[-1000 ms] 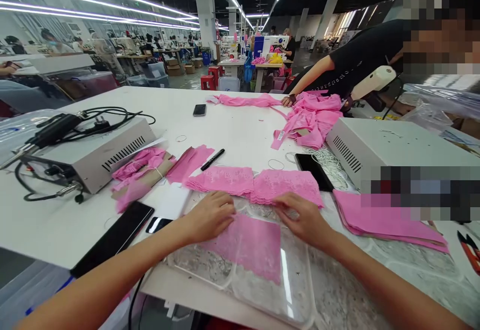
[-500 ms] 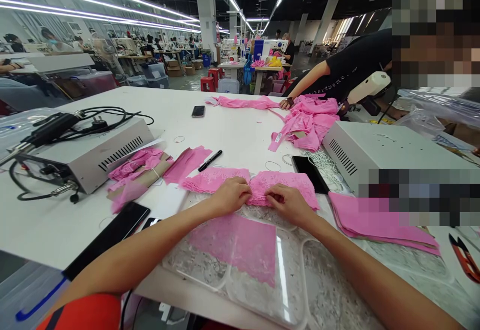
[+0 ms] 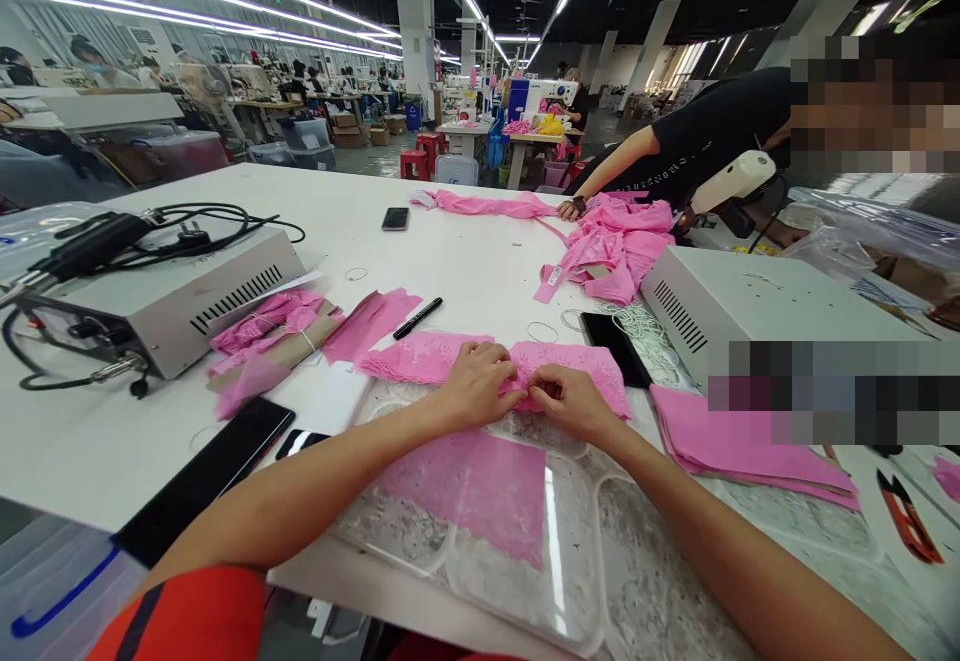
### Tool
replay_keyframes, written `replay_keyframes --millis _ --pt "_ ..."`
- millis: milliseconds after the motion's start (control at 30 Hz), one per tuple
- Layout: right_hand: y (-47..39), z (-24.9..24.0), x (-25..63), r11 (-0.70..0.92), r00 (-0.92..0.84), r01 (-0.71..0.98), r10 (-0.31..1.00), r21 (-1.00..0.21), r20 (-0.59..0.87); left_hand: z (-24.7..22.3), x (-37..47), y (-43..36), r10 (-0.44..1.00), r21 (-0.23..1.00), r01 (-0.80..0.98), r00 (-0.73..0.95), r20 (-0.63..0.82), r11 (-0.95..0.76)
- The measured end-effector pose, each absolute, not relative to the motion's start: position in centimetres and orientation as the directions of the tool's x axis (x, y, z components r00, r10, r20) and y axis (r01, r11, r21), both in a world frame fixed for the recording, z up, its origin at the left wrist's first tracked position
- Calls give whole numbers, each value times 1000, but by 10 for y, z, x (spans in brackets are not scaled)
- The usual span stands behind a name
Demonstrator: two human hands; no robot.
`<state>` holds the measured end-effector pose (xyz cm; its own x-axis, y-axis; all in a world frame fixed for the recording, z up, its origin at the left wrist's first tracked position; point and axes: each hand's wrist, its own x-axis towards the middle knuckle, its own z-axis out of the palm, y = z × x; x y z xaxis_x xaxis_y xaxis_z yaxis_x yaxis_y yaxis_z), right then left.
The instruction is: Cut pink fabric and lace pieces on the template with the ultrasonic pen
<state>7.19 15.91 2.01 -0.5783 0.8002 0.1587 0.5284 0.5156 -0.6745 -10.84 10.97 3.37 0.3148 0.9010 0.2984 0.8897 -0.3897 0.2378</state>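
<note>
Two stacks of pink lace fabric lie side by side before me, the left lace stack (image 3: 412, 355) and the right lace stack (image 3: 581, 361). My left hand (image 3: 481, 384) bends over the gap between them, its fingertips closed on the lace edge. Close beside it, my right hand (image 3: 568, 401) pinches the near edge of the right stack. The fingertips partly hide the lace there. Below my hands, a flat pink fabric piece (image 3: 499, 491) shows at a clear plastic tray (image 3: 577, 581). A black marker pen (image 3: 418, 318) rests behind the left stack.
Grey metal boxes stand left (image 3: 225, 311) and right (image 3: 720, 291). Tied pink bundles (image 3: 274, 331), folded pink fabric (image 3: 742, 441), a black phone (image 3: 616, 349) and red-handled snips (image 3: 909, 519) surround the workspace. Across the table (image 3: 465, 261), a co-worker's hand (image 3: 571, 208) touches pink fabric (image 3: 619, 241).
My left hand has moved right, from the left stack's inner end to the gap, and now nearly meets my right hand. My right hand stays at the right stack's edge. The view has shifted slightly.
</note>
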Motion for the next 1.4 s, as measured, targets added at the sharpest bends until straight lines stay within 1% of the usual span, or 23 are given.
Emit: replay_keyframes --millis 167,267,400,600,800,933,1100,1267,1400 --pt "160 22 72 463 -554 513 822 -723 133 33 -103 113 891 223 890 317 324 -398" --pt "160 26 73 422 -546 494 831 -760 107 34 -108 113 897 238 896 287 337 -376" --pt "159 30 73 357 -547 460 835 -813 57 33 -117 116 917 298 893 239 319 -337" --pt "162 32 74 245 -544 410 839 -878 -20 28 -122 120 932 384 864 224 284 -325" --pt "168 30 75 173 -499 366 866 -914 -35 28 -122 119 940 449 839 198 278 -309" --pt "167 31 75 167 -502 348 864 -922 -33 29 -119 122 942 478 826 179 283 -300" --pt "167 32 76 174 -512 336 859 -926 -25 32 -115 126 939 470 826 191 286 -311" --pt "168 29 77 193 -525 336 851 -922 -13 34 -113 119 920 431 830 228 318 -355" --pt "168 30 78 258 -530 338 847 -905 43 35 -109 116 905 382 847 237 352 -370"
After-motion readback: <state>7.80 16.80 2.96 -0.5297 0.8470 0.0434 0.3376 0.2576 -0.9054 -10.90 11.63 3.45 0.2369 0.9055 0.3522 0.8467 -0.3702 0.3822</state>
